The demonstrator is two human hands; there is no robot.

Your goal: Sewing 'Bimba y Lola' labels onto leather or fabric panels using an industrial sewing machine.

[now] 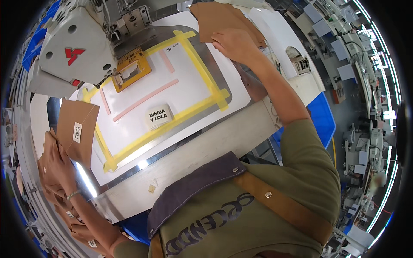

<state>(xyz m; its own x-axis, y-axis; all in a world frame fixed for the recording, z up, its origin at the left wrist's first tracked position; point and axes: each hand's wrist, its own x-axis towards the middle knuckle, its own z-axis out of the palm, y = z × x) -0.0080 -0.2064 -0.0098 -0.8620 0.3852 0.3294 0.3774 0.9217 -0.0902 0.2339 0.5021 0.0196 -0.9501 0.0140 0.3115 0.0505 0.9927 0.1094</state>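
Sewing machine [73, 47] standing over yellow-taped template [129, 129] | plain brown panels [223, 19] lying stacked at upper right, seemingly left to do; right hand [234, 45] touching them, cannot tell if pinching | labelled brown panel [86, 129] lying at left, seemingly done; left hand [60, 165] resting over brown pieces [53, 192], cannot tell if gripping | white label stack [158, 117] sitting on template

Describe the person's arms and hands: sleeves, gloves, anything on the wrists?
Both hands, left hand and right hand, are ungloved. Olive-green short sleeves: the right sleeve ends near the elbow, forearm bare; the left sleeve shows only at the lower edge. A thin, pale bracelet circles the left wrist; nothing visible on the right. No cables on either arm.
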